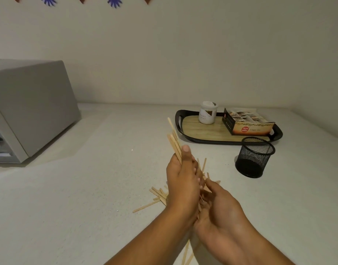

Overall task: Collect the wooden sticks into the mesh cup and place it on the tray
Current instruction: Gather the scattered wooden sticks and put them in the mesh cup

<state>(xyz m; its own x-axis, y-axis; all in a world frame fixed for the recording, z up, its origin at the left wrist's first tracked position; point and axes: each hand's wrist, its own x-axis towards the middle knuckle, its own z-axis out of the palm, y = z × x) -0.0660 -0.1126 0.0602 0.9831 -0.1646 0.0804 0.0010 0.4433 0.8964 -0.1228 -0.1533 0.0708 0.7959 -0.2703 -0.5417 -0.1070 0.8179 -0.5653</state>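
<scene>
My left hand (180, 180) grips a bundle of wooden sticks (173, 142) that point up and away from me. My right hand (219, 209) sits just right of it, fingers curled around more sticks at the bundle's lower end. Several loose sticks (154, 196) lie on the counter under and left of my hands, and a few (186, 253) lie near the bottom edge. The black mesh cup (255, 156) stands upright and looks empty, to the right of my hands. Behind it lies the black-rimmed wooden tray (206, 131).
A white jar (207, 112) and a printed cardboard box (247, 121) stand on the tray. A grey microwave (28, 109) fills the left side of the counter (88, 188). A wall closes off the back.
</scene>
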